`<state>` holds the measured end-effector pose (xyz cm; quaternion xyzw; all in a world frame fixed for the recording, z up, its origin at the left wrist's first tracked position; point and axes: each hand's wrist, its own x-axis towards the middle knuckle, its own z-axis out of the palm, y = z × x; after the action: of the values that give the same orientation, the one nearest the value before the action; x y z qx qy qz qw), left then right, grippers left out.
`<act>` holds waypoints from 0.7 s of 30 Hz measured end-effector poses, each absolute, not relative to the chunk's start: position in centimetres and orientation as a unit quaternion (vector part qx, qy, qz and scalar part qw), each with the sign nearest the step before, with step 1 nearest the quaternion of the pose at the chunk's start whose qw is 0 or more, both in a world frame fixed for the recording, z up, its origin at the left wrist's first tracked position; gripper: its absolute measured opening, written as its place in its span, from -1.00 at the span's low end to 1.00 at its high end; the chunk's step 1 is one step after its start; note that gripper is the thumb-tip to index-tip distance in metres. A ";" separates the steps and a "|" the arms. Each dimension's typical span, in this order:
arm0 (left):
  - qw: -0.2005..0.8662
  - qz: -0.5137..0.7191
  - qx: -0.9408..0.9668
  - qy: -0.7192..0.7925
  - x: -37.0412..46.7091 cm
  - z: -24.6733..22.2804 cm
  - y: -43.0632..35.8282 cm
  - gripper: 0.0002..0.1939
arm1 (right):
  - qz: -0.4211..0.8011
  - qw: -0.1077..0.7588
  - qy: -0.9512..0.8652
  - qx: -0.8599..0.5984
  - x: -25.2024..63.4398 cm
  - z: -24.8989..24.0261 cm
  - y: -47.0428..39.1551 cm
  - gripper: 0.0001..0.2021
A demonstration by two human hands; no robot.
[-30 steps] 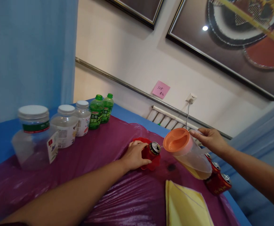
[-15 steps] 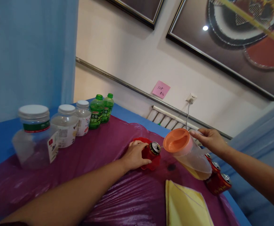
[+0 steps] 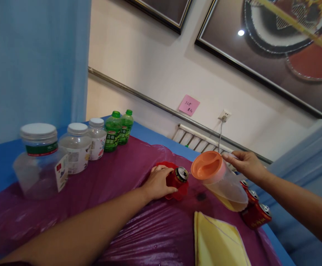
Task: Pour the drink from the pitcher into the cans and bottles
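One can (image 3: 177, 178) in half-curled left hand (image 3: 159, 183), apparently

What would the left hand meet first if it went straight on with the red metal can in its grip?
Probably the round orange lid of the translucent plastic pitcher, just beyond the can; the left hand points roughly that way, though one view leaves depth unclear.
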<state>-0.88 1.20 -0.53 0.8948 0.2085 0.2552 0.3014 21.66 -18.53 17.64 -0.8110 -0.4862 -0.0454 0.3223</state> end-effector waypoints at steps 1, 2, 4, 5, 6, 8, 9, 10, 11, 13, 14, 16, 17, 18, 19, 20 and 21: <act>0.303 0.254 0.895 0.209 -0.9 -0.5 1.2 -0.22 | -0.027 0.316 -0.484 -0.816 21.6 17.7 -18.5 -0.35; 0.304 0.252 0.895 0.209 -0.8 -0.5 1.2 -0.22 | -0.014 0.312 -0.481 -0.819 21.6 17.7 -18.5 -0.35; 0.306 0.250 0.894 0.209 -0.8 -0.5 1.2 -0.21 | -0.004 0.309 -0.477 -0.823 21.4 17.8 -18.4 -0.34; 0.307 0.249 0.895 0.209 -0.8 -0.5 1.2 -0.21 | -0.004 0.307 -0.475 -0.825 21.3 17.8 -18.4 -0.34; 0.307 0.249 0.895 0.208 -0.8 -0.5 1.1 -0.20 | -0.003 0.304 -0.473 -0.827 21.3 17.8 -18.4 -0.33; 0.307 0.249 0.895 0.208 -0.8 -0.4 1.1 -0.20 | -0.004 0.300 -0.470 -0.830 21.1 17.9 -18.4 -0.31; 0.307 0.248 0.895 0.207 -0.9 -0.4 1.1 -0.20 | -0.005 0.299 -0.470 -0.830 21.0 17.9 -18.4 -0.30; 0.307 0.248 0.896 0.206 -0.9 -0.4 1.1 -0.21 | -0.005 0.299 -0.471 -0.830 20.9 18.0 -18.4 -0.30; 0.306 0.247 0.896 0.206 -0.9 -0.5 1.2 -0.21 | -0.005 0.299 -0.472 -0.829 20.9 18.0 -18.4 -0.29; 0.306 0.248 0.896 0.205 -0.8 -0.5 1.2 -0.21 | -0.002 0.299 -0.474 -0.828 20.8 18.0 -18.4 -0.30; 0.306 0.249 0.896 0.206 -0.8 -0.6 1.3 -0.20 | -0.002 0.299 -0.474 -0.828 20.8 18.0 -18.4 -0.30; 0.306 0.252 0.895 0.206 -0.8 -0.7 1.3 -0.20 | -0.005 0.299 -0.472 -0.829 20.9 18.0 -18.4 -0.30; 0.306 0.253 0.894 0.205 -0.8 -0.7 1.3 -0.20 | -0.008 0.299 -0.472 -0.829 20.9 17.9 -18.5 -0.30; 0.306 0.255 0.894 0.203 -0.8 -0.7 1.3 -0.20 | -0.010 0.298 -0.472 -0.829 21.0 17.9 -18.5 -0.30; 0.305 0.256 0.895 0.202 -0.8 -0.7 1.3 -0.21 | -0.011 0.298 -0.472 -0.830 21.0 17.9 -18.5 -0.30; 0.305 0.257 0.895 0.201 -0.8 -0.7 1.3 -0.21 | -0.011 0.297 -0.472 -0.830 21.0 17.9 -18.5 -0.30; 0.304 0.257 0.895 0.201 -0.8 -0.7 1.3 -0.21 | -0.011 0.298 -0.473 -0.829 21.0 17.9 -18.5 -0.30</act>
<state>-0.82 1.29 -0.69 0.8950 0.2006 0.2569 0.3045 21.00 -18.48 17.89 -0.8294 -0.4726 -0.0115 0.2978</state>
